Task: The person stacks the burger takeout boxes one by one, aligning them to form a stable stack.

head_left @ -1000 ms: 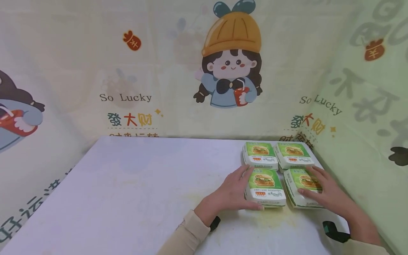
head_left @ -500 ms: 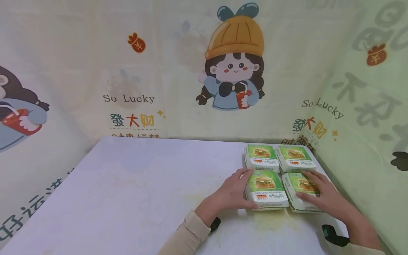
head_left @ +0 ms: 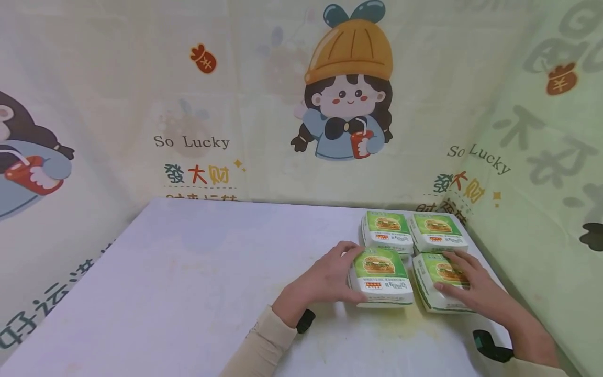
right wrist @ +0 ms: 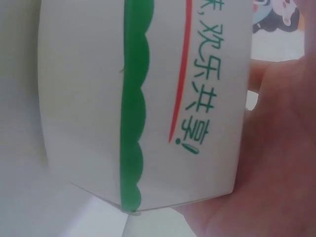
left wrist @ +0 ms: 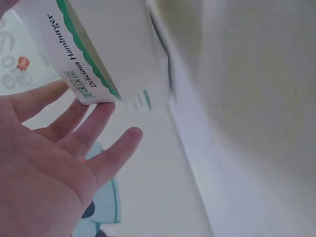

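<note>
My left hand (head_left: 325, 275) grips the front-left hamburger box (head_left: 380, 275) by its left part, thumb at the near side and fingers at the far side. The left wrist view shows this hamburger box (left wrist: 74, 54) raised off the table, with fingertips against its printed side. My right hand (head_left: 480, 285) holds the front-right hamburger box (head_left: 431, 293), with its fingers over the far edge and its thumb towards the near left. Its white side with a green scalloped band fills much of the right wrist view, the palm (right wrist: 281, 133) alongside.
Behind these stand two more green-and-white hamburger boxes, a back-left box (head_left: 386, 230) and a back-right box (head_left: 438, 230). The white table (head_left: 188, 293) stretches to the left. A cartoon-printed cloth (head_left: 264, 104) rises behind it, and another cloth wall stands close at the right.
My left hand has moved left and lifted the front-left hamburger box, widening the gap to the front-right one. The right hand stays on its box. The head view has shifted slightly.
</note>
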Available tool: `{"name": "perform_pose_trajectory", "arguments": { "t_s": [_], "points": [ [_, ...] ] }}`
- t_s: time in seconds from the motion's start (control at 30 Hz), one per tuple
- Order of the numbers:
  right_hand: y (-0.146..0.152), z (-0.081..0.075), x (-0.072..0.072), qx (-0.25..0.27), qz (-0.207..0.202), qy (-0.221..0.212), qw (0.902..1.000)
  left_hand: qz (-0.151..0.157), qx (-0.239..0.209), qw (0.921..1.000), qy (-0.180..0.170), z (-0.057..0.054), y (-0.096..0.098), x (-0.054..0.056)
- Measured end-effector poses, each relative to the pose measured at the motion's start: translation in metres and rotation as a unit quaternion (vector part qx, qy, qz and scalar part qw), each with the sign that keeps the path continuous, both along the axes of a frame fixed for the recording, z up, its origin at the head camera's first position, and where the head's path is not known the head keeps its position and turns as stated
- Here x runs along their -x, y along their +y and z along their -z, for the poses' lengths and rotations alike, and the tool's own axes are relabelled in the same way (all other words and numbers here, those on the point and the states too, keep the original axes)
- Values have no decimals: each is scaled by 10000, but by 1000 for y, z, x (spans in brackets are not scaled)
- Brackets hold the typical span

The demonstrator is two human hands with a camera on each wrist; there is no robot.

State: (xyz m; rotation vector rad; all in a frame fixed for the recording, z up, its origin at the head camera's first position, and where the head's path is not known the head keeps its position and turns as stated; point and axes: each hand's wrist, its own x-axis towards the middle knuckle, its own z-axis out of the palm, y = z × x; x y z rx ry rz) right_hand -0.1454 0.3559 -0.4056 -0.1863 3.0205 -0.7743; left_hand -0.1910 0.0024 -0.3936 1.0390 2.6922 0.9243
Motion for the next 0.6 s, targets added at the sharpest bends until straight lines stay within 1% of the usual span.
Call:
{"name": "perform_pose_trajectory", "arguments": {
  "t_s": [0.2, 0.3, 0.43, 0.6],
  "points": [
    [-4, -2, 0, -25, -90, -5, 10000, -112, -103, 9998, 118, -8, -23, 1],
    [-7, -3, 1, -36, -154, 2, 9999, -187, -146, 9996, 142, -10, -37, 3],
    [-12, -6, 1, -86, -256, 39, 9996, -230, -148, 9996, 54, -8, -55, 6],
    [-19, -7, 0, -86, -308, 74, 9995, -159, -173, 9997, -38, -4, -70, 12]
  ]
}}
